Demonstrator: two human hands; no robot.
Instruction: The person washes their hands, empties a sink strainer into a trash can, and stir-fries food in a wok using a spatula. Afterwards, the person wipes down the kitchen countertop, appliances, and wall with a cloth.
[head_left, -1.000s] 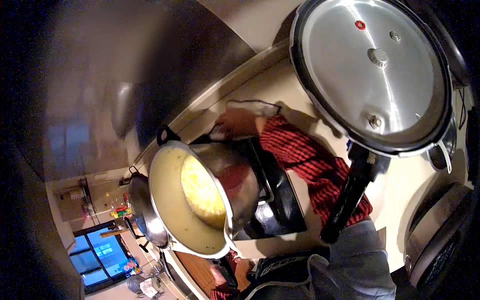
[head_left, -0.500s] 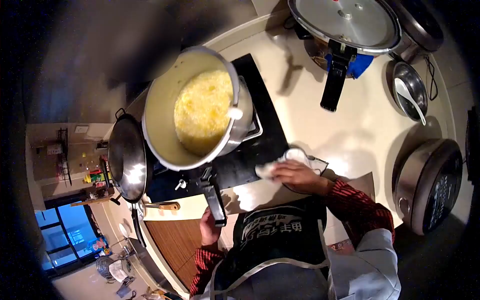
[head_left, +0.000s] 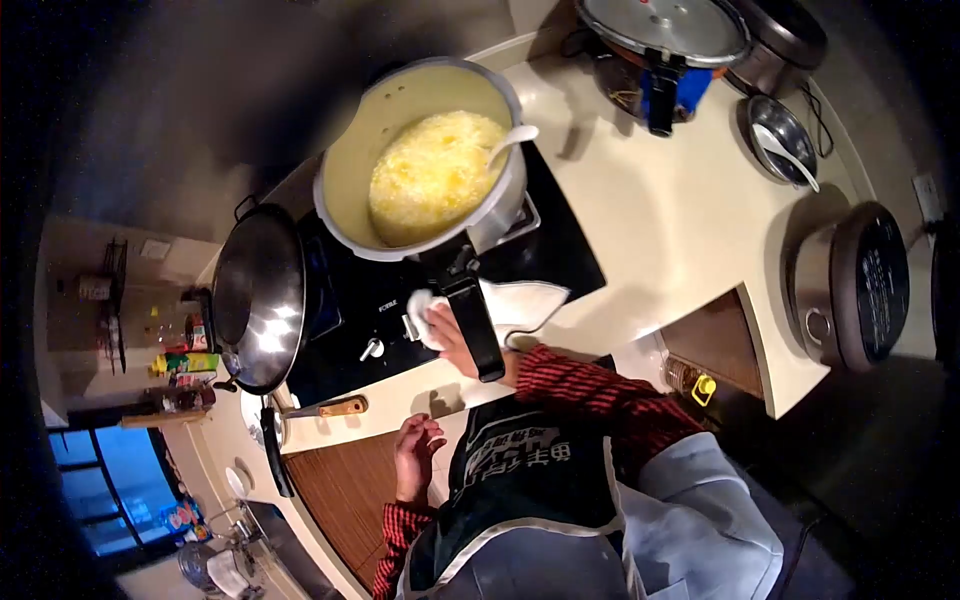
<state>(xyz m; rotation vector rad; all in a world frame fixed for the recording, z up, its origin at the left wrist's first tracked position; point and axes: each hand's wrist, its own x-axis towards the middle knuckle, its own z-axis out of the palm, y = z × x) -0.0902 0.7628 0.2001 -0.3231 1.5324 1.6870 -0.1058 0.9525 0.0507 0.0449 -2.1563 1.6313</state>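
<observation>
My right hand (head_left: 452,342) presses a white cloth (head_left: 424,318) onto the front of the black stove (head_left: 545,245), near its control knobs. The cloth's other end spreads to the right, and the pot's black handle (head_left: 474,318) partly covers this hand. Above it the large metal pot (head_left: 345,205) holds yellow, grainy porridge-like food (head_left: 435,175). A white spoon (head_left: 512,142) leans inside against the rim. My left hand (head_left: 415,450) hangs by the counter's front edge, fingers loosely bent and apart, holding nothing.
Left on the stove sits a black wok (head_left: 262,300), its handle jutting over the counter edge. A wooden-handled knife (head_left: 340,406) lies beside it. Rightward stand a lidded pressure cooker (head_left: 670,30), a metal bowl (head_left: 765,120) with a spoon, and a rice cooker (head_left: 850,285).
My right hand has slid the cloth leftward across the stove front to the knobs. My left hand is farther from the pot handle. The view has shifted, and the spoon shows more clearly.
</observation>
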